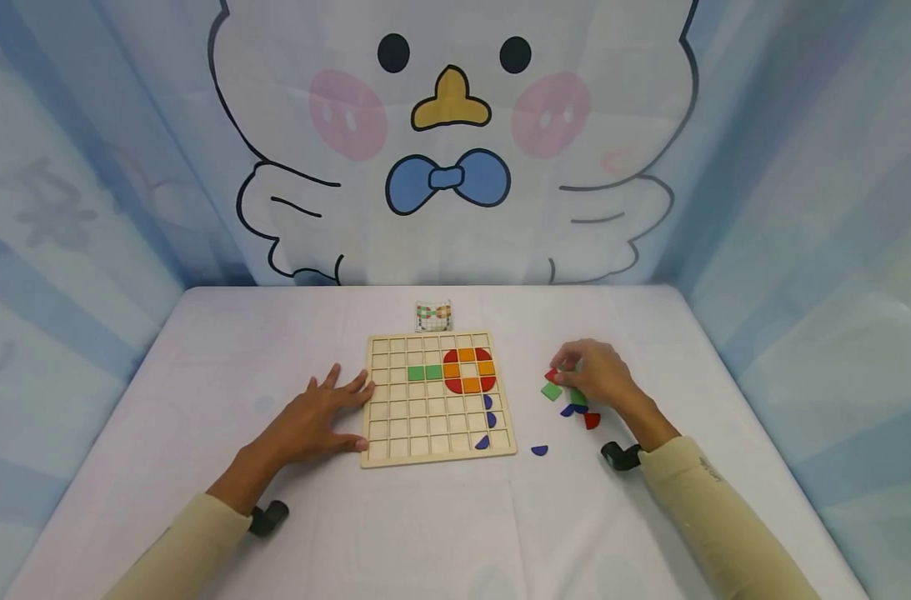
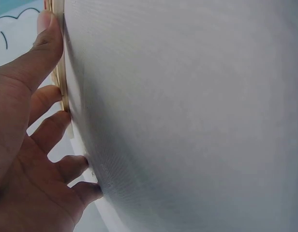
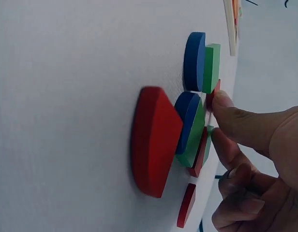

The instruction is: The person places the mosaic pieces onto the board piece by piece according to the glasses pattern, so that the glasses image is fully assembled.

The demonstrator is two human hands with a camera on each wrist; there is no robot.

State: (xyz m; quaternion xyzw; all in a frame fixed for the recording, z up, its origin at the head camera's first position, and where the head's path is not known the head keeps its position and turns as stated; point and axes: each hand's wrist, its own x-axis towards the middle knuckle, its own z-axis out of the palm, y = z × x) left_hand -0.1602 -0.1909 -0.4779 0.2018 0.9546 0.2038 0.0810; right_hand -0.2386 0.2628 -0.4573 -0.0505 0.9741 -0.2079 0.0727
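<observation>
My left hand (image 1: pixel 308 425) lies spread at the left side of a wooden grid board (image 1: pixel 399 429), thumb and fingertips at its edge. On the board, red corner pieces (image 1: pixel 451 357) and orange squares (image 1: pixel 466 355) form a ring. Two green squares (image 1: pixel 416 373) adjoin it on the left, and blue half-rounds (image 1: pixel 491 420) lie down the right side. My right hand (image 1: pixel 601 375) pinches a red piece (image 3: pixel 211 96) between thumb and forefinger, low over the loose pieces. Around it are green pieces (image 1: pixel 551 391), blue half-rounds (image 3: pixel 193 62) and a red rounded piece (image 3: pixel 156 142).
Behind the board lies a small pattern card (image 1: pixel 434 317). One blue half-round (image 1: pixel 539 450) sits apart on the white-covered table (image 1: pixel 425 533), right of the board's near corner. A printed curtain (image 1: pixel 455 242) hangs behind the table, with more curtain at both sides.
</observation>
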